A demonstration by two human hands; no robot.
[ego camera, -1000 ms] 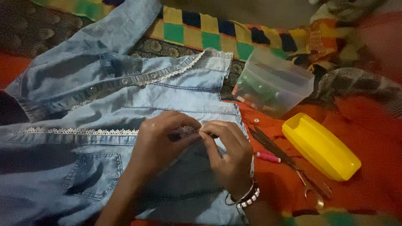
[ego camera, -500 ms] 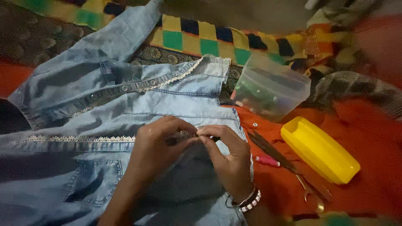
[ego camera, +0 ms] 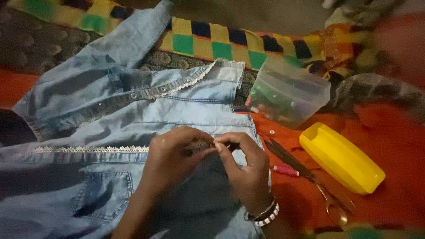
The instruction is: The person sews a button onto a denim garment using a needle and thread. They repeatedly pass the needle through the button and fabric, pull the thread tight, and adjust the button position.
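Hand-sewing lace trim onto denim shirt, mid-seam.

Left hand point(ego camera: 170, 155) and right hand point(ego camera: 241, 170) both pinched the lace trim point(ego camera: 90, 149) w/ fingertips touching, at the edge of the denim shirt point(ego camera: 177, 110); needle too small to see. Next stitch probably needs a steady pull thru; scissors point(ego camera: 310, 181) lay nearby.

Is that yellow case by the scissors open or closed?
Open. The yellow case lies on the orange cloth with its hollow inside facing up and no lid over it.
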